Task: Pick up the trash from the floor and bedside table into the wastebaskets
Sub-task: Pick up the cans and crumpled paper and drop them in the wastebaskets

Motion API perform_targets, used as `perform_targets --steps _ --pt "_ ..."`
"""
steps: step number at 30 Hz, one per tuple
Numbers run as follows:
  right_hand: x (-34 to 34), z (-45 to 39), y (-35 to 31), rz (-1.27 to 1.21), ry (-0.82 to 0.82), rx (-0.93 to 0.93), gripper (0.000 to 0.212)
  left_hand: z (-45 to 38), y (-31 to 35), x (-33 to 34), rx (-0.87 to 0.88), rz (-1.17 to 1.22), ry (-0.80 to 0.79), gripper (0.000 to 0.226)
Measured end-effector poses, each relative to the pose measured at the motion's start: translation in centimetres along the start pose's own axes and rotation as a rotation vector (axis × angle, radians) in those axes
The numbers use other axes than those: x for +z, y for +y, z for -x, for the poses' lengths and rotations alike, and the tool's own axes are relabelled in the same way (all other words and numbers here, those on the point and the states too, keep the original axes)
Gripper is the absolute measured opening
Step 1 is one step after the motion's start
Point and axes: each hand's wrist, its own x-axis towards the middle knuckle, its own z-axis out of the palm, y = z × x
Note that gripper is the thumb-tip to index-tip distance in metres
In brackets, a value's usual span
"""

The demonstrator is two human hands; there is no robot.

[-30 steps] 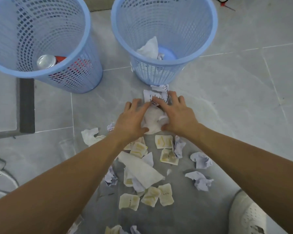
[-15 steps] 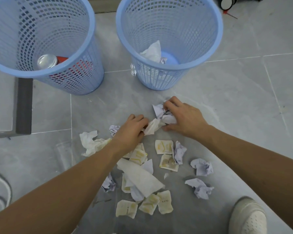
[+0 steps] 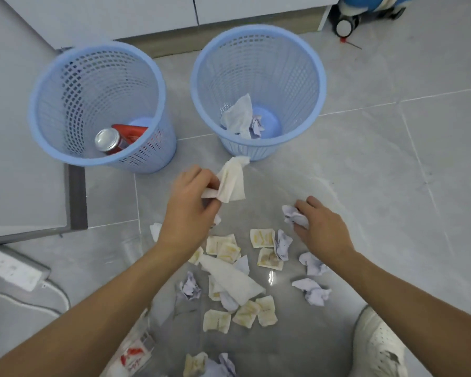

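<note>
Head view: left hand fingers pinch white tissue; right hand grips crumpled paper.

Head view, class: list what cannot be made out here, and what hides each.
- Can label: too small, behind the left wastebasket rim.
- Print on the crumpled paper: too small, partly covered by right hand fingers.
- Wrapper: blurred, cut by the left forearm.
- Shoe: cut off by the bottom edge.

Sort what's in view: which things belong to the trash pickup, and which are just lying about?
Job: tissue in left hand; crumpled paper in right hand; floor scraps; left wastebasket; right wastebasket.
Bystanders: power strip; wheeled blue object; shoe.
</note>
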Motion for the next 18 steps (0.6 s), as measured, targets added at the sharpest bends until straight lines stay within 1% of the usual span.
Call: perform_targets --steps 3,6,8,9,11,12,13,15,17,18 --pt "-6.5 0.3 -4.7 -0.224 0.256 -0.001 0.015 -3.8 4.7 -3.7 0.035 0.036 0.087 0.015" --pt "-14.0 -1.7 -9.6 -0.414 0.47 0.002 0.015 -8.5 8.2 -6.3 0.045 0.058 0.148 0.014" --pt "-17.7 -4.5 -11.5 -0.478 0.568 0.005 0.019 -12.0 9.5 -7.0 0.024 0.072 0.195 0.014" --pt "-19.1 -6.3 -12.1 -0.494 0.59 0.017 0.021 -13.9 9.9 -6.9 -0.004 0.074 0.219 0.015" --pt "-20.3 -10.1 -12.7 -0.506 0.569 0.072 0.022 -17.3 9.9 -6.2 -0.079 0.04 0.244 0.015" --pt "-20.3 -11.7 -12.9 -0.495 0.542 0.112 0.024 -18.6 9.6 -5.6 -0.115 0.015 0.229 0.015" --pt "-20.1 -13.1 -12.8 -0.475 0.507 0.153 0.027 -19.7 9.1 -4.7 -0.146 -0.002 0.192 0.013" --pt "-19.5 -15.2 -12.6 -0.45 0.374 0.207 0.037 -20.9 8.6 -3.3 -0.247 -0.063 0.029 0.012" --pt "-18.9 -16.1 -12.6 -0.438 0.213 0.216 0.055 -21.2 8.0 -2.7 -0.349 -0.176 -0.104 0.036" --pt "-18.7 -16.1 -12.5 -0.435 0.156 0.214 0.065 -21.0 8.0 -2.9 -0.358 -0.22 -0.114 0.046"
